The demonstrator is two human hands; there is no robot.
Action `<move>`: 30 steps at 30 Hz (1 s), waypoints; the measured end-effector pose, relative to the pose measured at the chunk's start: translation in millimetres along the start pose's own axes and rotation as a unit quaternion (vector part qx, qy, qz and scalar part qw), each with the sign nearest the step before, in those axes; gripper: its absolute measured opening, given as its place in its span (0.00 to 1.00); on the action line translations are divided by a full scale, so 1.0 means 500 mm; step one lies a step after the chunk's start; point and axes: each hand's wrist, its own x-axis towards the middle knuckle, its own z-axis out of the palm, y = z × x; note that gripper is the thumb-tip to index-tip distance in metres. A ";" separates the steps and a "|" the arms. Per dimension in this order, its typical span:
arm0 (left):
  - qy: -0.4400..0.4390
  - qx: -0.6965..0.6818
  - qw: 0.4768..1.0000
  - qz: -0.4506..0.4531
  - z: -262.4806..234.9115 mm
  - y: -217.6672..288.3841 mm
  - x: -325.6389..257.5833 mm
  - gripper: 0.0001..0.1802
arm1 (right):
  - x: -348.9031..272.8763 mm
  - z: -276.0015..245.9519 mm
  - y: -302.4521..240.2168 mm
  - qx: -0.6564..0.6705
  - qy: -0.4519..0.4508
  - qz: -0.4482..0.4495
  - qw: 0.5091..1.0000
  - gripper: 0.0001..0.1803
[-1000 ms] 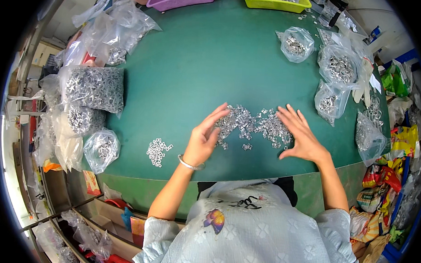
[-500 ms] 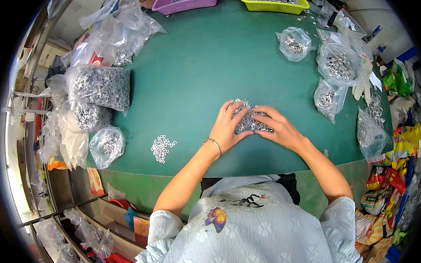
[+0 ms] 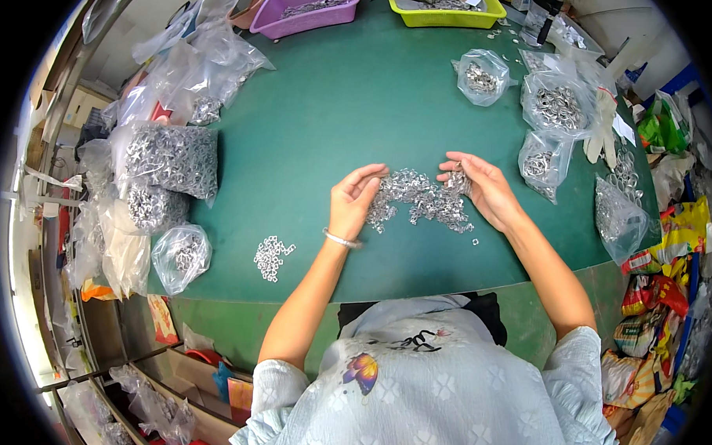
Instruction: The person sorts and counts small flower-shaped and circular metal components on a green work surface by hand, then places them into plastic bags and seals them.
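Observation:
A loose heap of small silver metal links (image 3: pixel 423 195) lies spread on the green table in front of me. My left hand (image 3: pixel 355 200) is curled at the heap's left end, its fingers bent together and the thumb against the links there. At the right end, my right hand (image 3: pixel 489 192) has a cluster of links between its bent fingers and thumb. How many pieces each hand grips is hidden by the fingers. One stray link (image 3: pixel 475 242) rests below the heap. Farther left, a smaller group of pale square links (image 3: pixel 272 257) lies apart on the table.
Stuffed clear bags of metal parts (image 3: pixel 172 159) line the left side, with a small open bag (image 3: pixel 182 257) below. Several bags (image 3: pixel 560 104) and a white glove (image 3: pixel 602 125) lie at right. A purple tray (image 3: pixel 304 22) and a yellow-green tray (image 3: pixel 445 18) stand at the far edge.
My hands have moved apart, the left to the left and the right to the right. The compact heap between them is now wider and flatter.

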 end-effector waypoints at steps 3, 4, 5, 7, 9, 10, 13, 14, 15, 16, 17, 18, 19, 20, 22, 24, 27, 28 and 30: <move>-0.009 0.006 1.000 0.024 -0.012 0.004 -0.017 0.16 | -0.014 -0.018 0.003 0.015 -0.039 -0.011 0.999 0.19; -0.004 0.019 0.999 0.029 -0.012 0.006 -0.024 0.15 | -0.017 -0.025 0.003 -0.012 -0.049 -0.023 0.998 0.19; 0.001 0.032 0.999 0.034 -0.011 0.009 -0.031 0.15 | -0.020 -0.032 0.004 -0.039 -0.059 -0.036 0.997 0.20; 0.021 0.083 0.995 0.058 -0.018 0.007 -0.048 0.15 | -0.031 -0.041 -0.005 -0.073 -0.047 -0.037 0.996 0.19; 0.051 0.161 0.981 0.096 -0.031 -0.004 -0.068 0.15 | -0.044 -0.050 -0.018 -0.105 -0.049 -0.046 0.992 0.17; 0.053 0.208 0.971 0.109 -0.026 -0.001 -0.073 0.15 | -0.055 -0.057 -0.019 -0.152 -0.038 -0.069 0.985 0.17; 0.058 0.329 0.931 0.147 -0.001 0.027 -0.085 0.17 | -0.091 -0.069 -0.020 -0.333 0.016 -0.148 0.931 0.14; 0.050 0.349 0.923 0.153 0.001 0.026 -0.090 0.17 | -0.108 -0.067 -0.024 -0.417 0.021 -0.169 0.893 0.13; 0.043 0.369 0.915 0.159 0.003 0.025 -0.095 0.17 | -0.128 -0.062 -0.028 -0.497 0.026 -0.189 0.846 0.12; 0.035 0.388 0.906 0.168 0.008 0.026 -0.099 0.17 | -0.150 -0.057 -0.029 -0.574 0.031 -0.207 0.792 0.12; 0.039 0.391 0.902 0.180 0.008 0.022 -0.103 0.17 | -0.160 -0.044 -0.019 -0.599 0.006 -0.218 0.770 0.14; 0.046 0.383 0.905 0.179 0.012 0.020 -0.104 0.17 | -0.178 -0.023 -0.015 -0.637 0.001 -0.192 0.746 0.13; 0.055 0.376 0.908 0.178 0.016 0.021 -0.106 0.16 | -0.183 -0.018 0.002 -0.649 0.004 -0.204 0.733 0.12; 0.064 0.369 0.910 0.177 0.020 0.023 -0.108 0.16 | -0.184 -0.017 0.019 -0.661 0.007 -0.216 0.719 0.10; 0.062 0.353 0.918 0.167 0.035 0.037 -0.117 0.14 | -0.186 -0.019 0.034 -0.668 0.029 -0.260 0.696 0.08; 0.031 0.294 0.952 0.078 0.047 0.054 -0.144 0.13 | -0.180 -0.013 0.043 -0.650 0.040 -0.291 0.701 0.06; -0.051 -0.049 0.966 -0.249 0.073 0.063 -0.176 0.12 | -0.166 0.033 0.052 -0.570 0.039 -0.314 0.758 0.05; -0.059 -0.178 0.932 -0.309 0.084 0.061 -0.178 0.14 | -0.165 0.064 0.058 -0.500 0.033 -0.311 0.807 0.05; -0.051 -0.335 0.868 -0.364 0.090 0.052 -0.190 0.18 | -0.158 0.114 0.061 -0.490 -0.052 -0.290 0.821 0.05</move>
